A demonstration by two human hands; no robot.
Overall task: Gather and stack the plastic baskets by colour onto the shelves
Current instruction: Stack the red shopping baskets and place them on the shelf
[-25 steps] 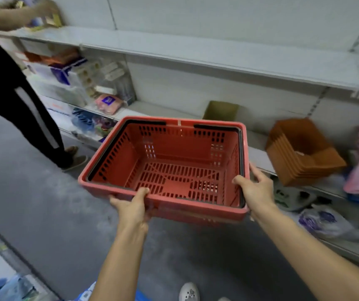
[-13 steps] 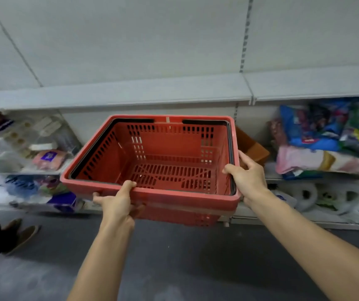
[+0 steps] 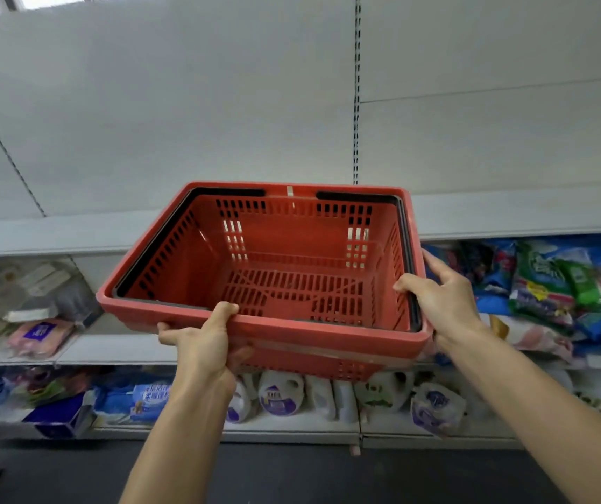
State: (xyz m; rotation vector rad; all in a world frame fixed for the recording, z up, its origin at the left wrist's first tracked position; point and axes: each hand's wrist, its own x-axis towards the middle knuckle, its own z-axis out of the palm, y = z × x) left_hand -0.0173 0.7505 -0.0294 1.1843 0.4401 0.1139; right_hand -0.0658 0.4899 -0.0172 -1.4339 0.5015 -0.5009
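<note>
Red basket [image 3: 291, 271] held in air in front of white shelf [image 3: 510, 212], opening up. Left hand [image 3: 204, 343] grip curled round near rim, right hand [image 3: 440, 296] grip curled round right rim. Packaged goods [image 3: 564, 285] on shelf below right.

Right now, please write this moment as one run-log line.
red basket: carried, empty | left hand: grips near rim | right hand: grips right rim | upper shelf: behind basket
</note>
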